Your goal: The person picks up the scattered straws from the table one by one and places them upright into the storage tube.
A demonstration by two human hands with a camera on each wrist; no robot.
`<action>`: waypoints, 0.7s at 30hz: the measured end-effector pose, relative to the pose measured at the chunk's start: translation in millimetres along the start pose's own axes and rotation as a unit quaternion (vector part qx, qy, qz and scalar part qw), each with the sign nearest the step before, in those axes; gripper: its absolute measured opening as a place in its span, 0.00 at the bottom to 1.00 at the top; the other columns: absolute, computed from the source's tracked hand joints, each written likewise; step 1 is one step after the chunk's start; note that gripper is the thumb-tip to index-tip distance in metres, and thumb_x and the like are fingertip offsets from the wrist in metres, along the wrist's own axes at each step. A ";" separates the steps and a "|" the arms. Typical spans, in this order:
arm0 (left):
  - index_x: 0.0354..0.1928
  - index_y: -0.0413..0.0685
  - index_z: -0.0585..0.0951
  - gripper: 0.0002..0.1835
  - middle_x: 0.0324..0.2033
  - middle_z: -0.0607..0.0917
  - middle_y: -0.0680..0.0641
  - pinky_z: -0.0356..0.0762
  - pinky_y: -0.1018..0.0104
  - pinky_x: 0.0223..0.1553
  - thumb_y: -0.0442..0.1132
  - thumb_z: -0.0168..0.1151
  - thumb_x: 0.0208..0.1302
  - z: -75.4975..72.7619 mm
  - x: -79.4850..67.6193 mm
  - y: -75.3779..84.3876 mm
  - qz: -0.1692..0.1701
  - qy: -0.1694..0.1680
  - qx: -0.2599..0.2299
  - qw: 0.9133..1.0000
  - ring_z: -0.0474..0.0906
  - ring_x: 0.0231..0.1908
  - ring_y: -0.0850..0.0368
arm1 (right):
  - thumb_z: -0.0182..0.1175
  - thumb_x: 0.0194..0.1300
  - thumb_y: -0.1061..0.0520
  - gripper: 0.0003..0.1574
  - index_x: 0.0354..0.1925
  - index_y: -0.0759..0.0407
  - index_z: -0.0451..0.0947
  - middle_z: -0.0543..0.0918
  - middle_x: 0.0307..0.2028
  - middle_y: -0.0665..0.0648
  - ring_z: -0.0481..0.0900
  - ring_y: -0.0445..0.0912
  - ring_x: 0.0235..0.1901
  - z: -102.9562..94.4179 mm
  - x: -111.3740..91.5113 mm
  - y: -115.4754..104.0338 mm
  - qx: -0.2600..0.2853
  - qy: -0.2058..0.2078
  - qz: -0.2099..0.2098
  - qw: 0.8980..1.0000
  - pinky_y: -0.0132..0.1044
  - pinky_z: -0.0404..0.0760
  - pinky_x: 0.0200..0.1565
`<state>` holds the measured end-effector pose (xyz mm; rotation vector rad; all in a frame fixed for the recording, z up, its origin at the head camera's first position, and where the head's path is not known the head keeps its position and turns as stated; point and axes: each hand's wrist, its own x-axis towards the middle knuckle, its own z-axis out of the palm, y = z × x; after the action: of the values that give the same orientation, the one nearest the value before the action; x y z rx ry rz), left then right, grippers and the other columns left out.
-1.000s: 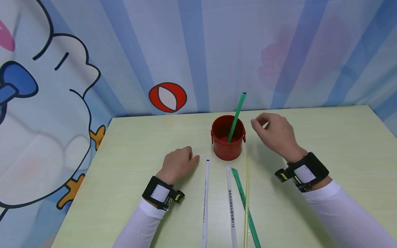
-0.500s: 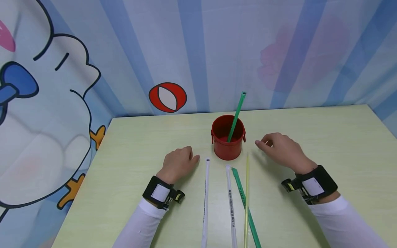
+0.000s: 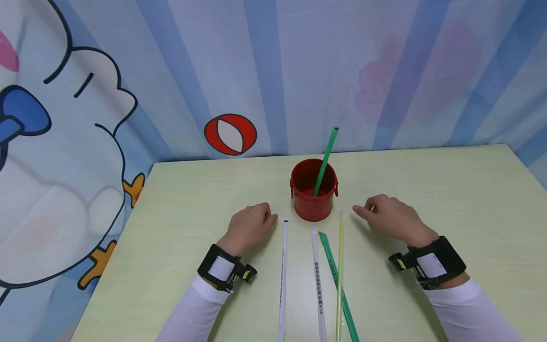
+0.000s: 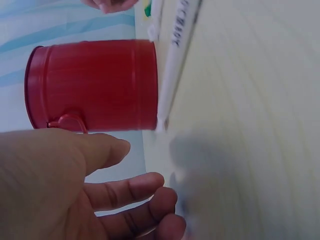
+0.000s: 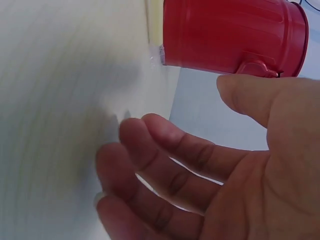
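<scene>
A red bucket (image 3: 313, 209) stands upright towards the back of the table, and one green wrapped straw (image 3: 326, 161) leans inside it, sticking out above the rim. My left hand (image 3: 249, 227) is to the left of the bucket, loosely curled and holding nothing; its thumb is close to the tip of a white wrapped straw (image 3: 284, 280). On the bucket's other side my right hand (image 3: 395, 217) hovers low, fingers relaxed and apart from everything. Before the bucket lie a second white straw (image 3: 318, 285), a green straw (image 3: 339, 287) and a yellow straw (image 3: 340, 275), which crosses over the green one.
The pale wooden table (image 3: 192, 190) ends at a blue striped curtain (image 3: 299, 71) behind it. A cartoon figure is printed on the cloth at the left. Each wrist wears a black camera strap.
My right hand has drawn back from beside the bucket's rim, down towards me and slightly right. The left hand has barely shifted; bucket and straws stay where they were.
</scene>
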<state>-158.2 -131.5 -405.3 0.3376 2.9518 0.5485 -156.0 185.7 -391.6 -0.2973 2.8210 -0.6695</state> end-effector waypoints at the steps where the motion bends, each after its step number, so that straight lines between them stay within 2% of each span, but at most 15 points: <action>1: 0.27 0.50 0.74 0.13 0.17 0.72 0.52 0.63 0.66 0.21 0.48 0.52 0.65 0.3 -0.4 1.5 0.005 0.000 -0.003 1.000 0.68 0.19 0.58 | 0.47 0.66 0.36 0.31 0.32 0.61 0.78 0.73 0.17 0.51 0.68 0.45 0.19 0.5 0.0 0.2 -0.002 -0.001 0.001 1.000 0.39 0.66 0.22; 6: 0.21 0.51 0.73 0.17 0.14 0.69 0.53 0.60 0.67 0.19 0.52 0.53 0.64 3.3 -3.5 11.2 0.029 -0.024 0.002 0.999 0.67 0.17 0.60 | 0.48 0.65 0.36 0.30 0.32 0.60 0.78 0.73 0.17 0.51 0.68 0.45 0.19 2.1 0.2 -0.1 -0.005 -0.001 0.009 1.000 0.39 0.66 0.22; 13: 0.17 0.52 0.74 0.21 0.11 0.69 0.54 0.61 0.66 0.18 0.58 0.59 0.57 12.8 -9.7 23.8 0.027 -0.052 0.039 0.998 0.68 0.16 0.60 | 0.48 0.65 0.35 0.30 0.31 0.59 0.78 0.72 0.17 0.51 0.68 0.45 0.19 4.6 0.7 -0.8 -0.009 -0.003 0.014 1.000 0.39 0.65 0.22; 21: 0.17 0.52 0.74 0.19 0.11 0.70 0.54 0.62 0.66 0.18 0.55 0.63 0.55 19.0 -11.5 27.5 0.033 -0.050 0.062 0.996 0.68 0.16 0.61 | 0.48 0.64 0.35 0.30 0.32 0.60 0.78 0.73 0.17 0.51 0.68 0.45 0.19 6.2 0.1 0.8 -0.010 -0.002 0.018 1.000 0.39 0.66 0.22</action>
<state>-138.7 -102.8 -411.9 0.4618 2.8926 0.3451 -154.5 183.8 -397.4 -0.2493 2.8230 -0.6323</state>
